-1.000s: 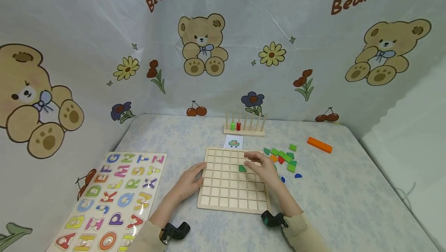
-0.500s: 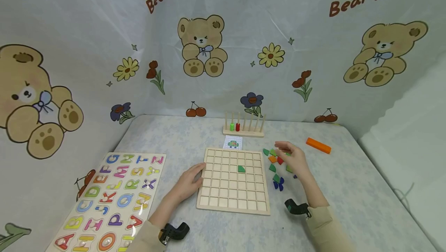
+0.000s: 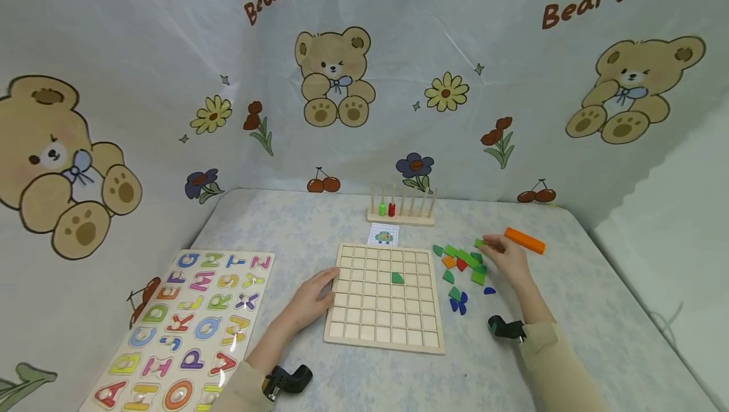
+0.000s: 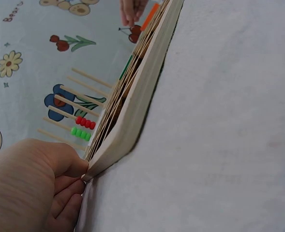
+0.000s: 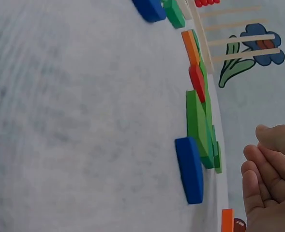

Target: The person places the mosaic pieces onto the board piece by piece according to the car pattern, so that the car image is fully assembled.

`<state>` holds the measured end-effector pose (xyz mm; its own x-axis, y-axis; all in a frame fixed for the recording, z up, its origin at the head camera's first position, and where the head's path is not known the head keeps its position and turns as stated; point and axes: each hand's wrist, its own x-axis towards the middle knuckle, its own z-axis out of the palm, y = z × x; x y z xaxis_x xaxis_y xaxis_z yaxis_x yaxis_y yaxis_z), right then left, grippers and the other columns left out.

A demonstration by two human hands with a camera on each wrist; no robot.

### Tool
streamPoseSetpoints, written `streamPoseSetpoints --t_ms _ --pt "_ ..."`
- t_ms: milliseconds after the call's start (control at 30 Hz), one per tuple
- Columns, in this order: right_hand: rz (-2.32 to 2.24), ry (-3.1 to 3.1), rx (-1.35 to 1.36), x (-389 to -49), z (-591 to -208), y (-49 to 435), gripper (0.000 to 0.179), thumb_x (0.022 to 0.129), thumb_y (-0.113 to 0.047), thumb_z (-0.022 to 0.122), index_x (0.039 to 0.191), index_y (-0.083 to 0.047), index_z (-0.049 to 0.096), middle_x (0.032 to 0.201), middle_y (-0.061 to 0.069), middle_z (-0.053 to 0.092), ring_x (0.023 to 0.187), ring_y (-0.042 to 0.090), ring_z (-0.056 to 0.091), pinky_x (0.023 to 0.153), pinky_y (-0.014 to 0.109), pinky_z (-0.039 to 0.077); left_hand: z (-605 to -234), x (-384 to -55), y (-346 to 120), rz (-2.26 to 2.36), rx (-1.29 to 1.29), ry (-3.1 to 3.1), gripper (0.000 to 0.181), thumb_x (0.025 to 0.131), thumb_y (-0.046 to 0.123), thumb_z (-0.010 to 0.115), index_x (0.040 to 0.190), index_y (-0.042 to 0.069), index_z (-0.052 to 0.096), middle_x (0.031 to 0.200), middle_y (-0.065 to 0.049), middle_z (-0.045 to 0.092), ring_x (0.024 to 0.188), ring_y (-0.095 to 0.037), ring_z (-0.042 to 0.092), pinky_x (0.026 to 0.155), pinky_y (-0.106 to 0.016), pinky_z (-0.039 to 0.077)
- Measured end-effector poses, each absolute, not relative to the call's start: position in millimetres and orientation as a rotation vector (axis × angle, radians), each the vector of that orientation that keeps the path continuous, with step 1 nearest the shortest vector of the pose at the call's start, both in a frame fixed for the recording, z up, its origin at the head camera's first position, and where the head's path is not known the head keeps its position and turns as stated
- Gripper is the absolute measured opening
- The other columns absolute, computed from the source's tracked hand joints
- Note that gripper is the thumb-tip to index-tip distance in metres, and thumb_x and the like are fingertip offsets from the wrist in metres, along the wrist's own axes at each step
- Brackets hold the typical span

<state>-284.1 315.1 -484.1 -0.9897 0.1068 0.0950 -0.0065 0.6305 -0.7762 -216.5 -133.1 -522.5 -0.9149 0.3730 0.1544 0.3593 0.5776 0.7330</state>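
Observation:
A pale wooden grid board (image 3: pixel 367 301) lies on the table, with one green rounded tile (image 3: pixel 397 278) in a cell. My left hand (image 3: pixel 310 295) holds the board's left edge; in the left wrist view its thumb and fingers (image 4: pixel 67 159) meet at a corner. Over the right side of the loose tiles hovers my right hand (image 3: pixel 509 260), its fingertips beside a green square tile (image 3: pixel 479 243). In the right wrist view its fingers (image 5: pixel 273 179) are loosely bent with nothing visible between them. Green tiles (image 3: pixel 464 255), a red tile (image 3: pixel 461 264), an orange tile (image 3: pixel 448 262) and blue tiles (image 3: pixel 462 302) lie nearby.
An alphabet board (image 3: pixel 188 323) lies at the left. Behind the grid board are a small picture card (image 3: pixel 383 235) and a peg rack (image 3: pixel 400 218) with green and red beads. An orange bar (image 3: pixel 524 240) lies at the far right. Bear-print cloth hangs behind.
My right hand has left the grid board and moved right across the loose tiles to the green square tile. The left hand stays at the board's edge.

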Motion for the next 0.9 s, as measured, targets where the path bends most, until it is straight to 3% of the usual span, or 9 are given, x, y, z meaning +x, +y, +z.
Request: streamPoseSetpoints --t_ms 500,900 --pt "1.193 -2.757 -0.207 -304.5 -504.2 332.0 0.039 0.093 -0.016 0.059 0.126 0.006 0.054 0.117 0.025 0.058 0.105 0.037 0.054 0.092 0.049 0.045 -520.1 -216.4 -133.0 1.247 0.644 2.789 0.052 0.095 0.011 0.054 0.144 0.004 0.039 0.146 -0.012 0.038 0.135 -0.026 0.032 0.109 -0.042 0.029" --pt "1.070 -2.788 -0.081 -312.7 -513.0 334.9 0.038 0.092 -0.010 0.057 0.126 0.007 0.053 0.119 0.027 0.056 0.106 0.040 0.053 0.092 0.053 0.044 -521.7 -214.8 -133.1 1.265 0.686 2.798 0.051 0.094 0.007 0.053 0.142 0.000 0.039 0.145 -0.016 0.038 0.134 -0.030 0.033 0.108 -0.045 0.031"
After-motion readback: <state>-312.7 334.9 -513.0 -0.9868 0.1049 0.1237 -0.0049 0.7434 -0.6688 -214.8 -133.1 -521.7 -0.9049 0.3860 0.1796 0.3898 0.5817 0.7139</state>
